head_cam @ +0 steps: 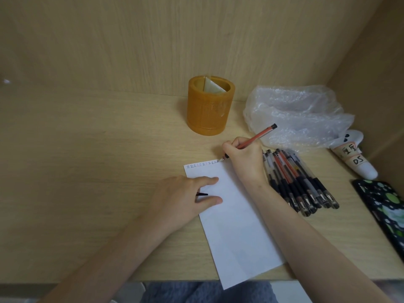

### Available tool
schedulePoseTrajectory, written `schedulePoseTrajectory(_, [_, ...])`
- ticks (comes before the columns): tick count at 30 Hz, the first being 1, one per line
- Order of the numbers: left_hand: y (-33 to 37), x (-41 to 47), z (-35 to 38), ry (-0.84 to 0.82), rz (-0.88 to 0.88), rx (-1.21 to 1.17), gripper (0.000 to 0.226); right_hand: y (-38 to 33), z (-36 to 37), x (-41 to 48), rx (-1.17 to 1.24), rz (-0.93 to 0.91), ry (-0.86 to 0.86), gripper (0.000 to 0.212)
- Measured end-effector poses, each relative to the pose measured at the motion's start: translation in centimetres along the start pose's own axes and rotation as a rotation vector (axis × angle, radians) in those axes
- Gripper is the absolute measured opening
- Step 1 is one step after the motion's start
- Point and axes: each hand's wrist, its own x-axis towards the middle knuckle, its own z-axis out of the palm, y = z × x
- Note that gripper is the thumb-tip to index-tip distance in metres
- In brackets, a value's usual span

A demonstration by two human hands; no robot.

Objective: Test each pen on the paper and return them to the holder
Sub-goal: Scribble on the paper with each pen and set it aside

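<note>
One view, from the head. The right hand (pixel 244 158) rests by the far right corner of the paper (pixel 231 215), wrist bent inward, its grip pinched narrow round the red pen (pixel 255 137) low on the barrel. The pen's long axis slants: tip down and left onto the paper's far edge, black tail end up and right, toward the bubble-wrap bag (pixel 295 112). A row of small marks runs along that far edge; they are too small to read.

The left hand (pixel 181 197) lies palm down on the paper's left edge, finger and thumb stretched out flat. A small black piece (pixel 202 194) shows between them; whether the grip holds it I cannot tell.

The paper lies slantwise on the desk (pixel 87 171), its near corner hanging over the near edge. The amber holder (pixel 209 106) stands upright at the desk's far edge, well apart from the pen. A bundle of pens (pixel 299 182) lies just right of the right wrist, tips toward the near edge.
</note>
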Motion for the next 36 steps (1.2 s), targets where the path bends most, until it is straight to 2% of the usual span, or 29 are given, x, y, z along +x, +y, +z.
schedulePoseTrajectory(14, [-0.2,0.0,0.1,0.02,0.018,0.018,0.05,0.1,0.2,0.1,-0.009,-0.005,0.026,0.032])
schedulePoseTrajectory(19, [-0.4,0.1,0.4,0.016,0.025,0.007,0.051,0.1,-0.4,0.8,0.171,0.123,0.052,0.042])
schedulePoseTrajectory(21, [-0.4,0.2,0.3,0.004,0.029,0.003,0.051,-0.1,-0.5,1.1,0.213,0.165,0.026,0.047])
schedulePoseTrajectory(25, [-0.4,0.2,0.0,-0.012,0.034,0.002,0.052,-0.8,-1.2,1.5,0.282,0.197,-0.097,0.036])
schedulePoseTrajectory(30, [-0.7,0.5,-0.3,-0.036,-0.007,-0.1,0.044,-1.3,-2.4,1.3,0.307,0.098,-0.201,0.026])
schedulePoseTrajectory(36, [-0.9,0.5,-0.4,-0.047,-0.027,-0.13,0.034,-1.7,-3.6,1.0,0.362,0.057,-0.14,0.023])
